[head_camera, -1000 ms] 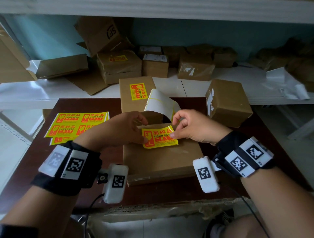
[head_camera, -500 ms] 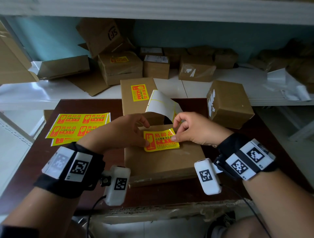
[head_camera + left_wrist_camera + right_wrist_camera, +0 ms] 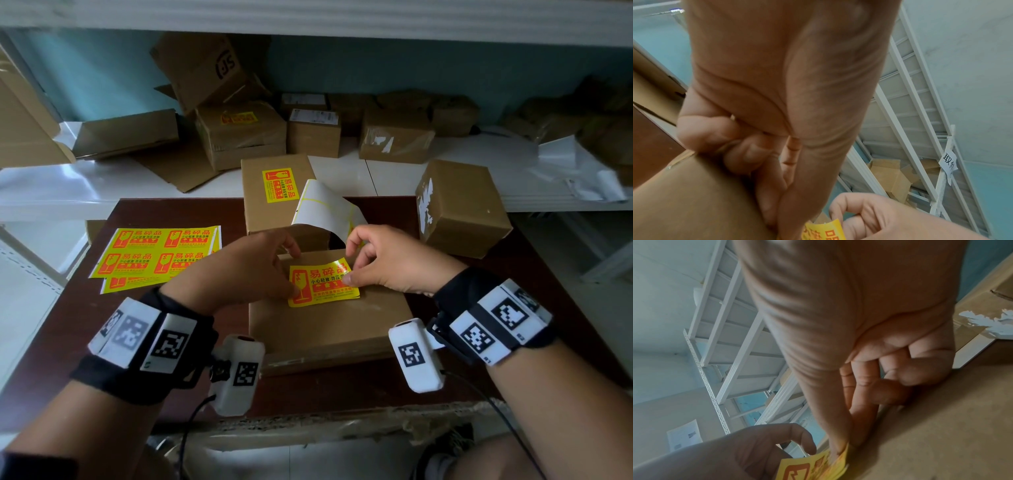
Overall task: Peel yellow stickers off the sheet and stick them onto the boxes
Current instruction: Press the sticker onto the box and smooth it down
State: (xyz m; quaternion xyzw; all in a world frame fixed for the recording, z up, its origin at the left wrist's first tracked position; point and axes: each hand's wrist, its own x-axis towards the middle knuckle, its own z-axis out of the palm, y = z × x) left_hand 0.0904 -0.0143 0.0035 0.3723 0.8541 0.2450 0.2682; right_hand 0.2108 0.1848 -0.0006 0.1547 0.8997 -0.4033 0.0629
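Observation:
A yellow sticker (image 3: 323,286) with red print lies on top of the flat brown box (image 3: 329,329) in the middle of the dark table. My left hand (image 3: 291,274) pinches the sticker's left end, and my right hand (image 3: 352,263) pinches its right end between thumb and forefinger. The sticker's upper right corner curls up off the cardboard. A white backing sheet (image 3: 325,209) curls up behind the hands; what holds it is hidden. The left wrist view shows curled fingers beside the sticker (image 3: 824,230). In the right wrist view the sticker (image 3: 813,467) sits at the fingertips over the box (image 3: 941,426).
Sheets of yellow stickers (image 3: 157,253) lie on the table's left. A box bearing a sticker (image 3: 277,192) stands just behind, and a plain box (image 3: 459,209) is at the right. Several more boxes crowd the white shelf (image 3: 445,171) beyond.
The sticker has come down a little and lies flatter on the box. Both hands keep their pinch on its ends and have barely shifted.

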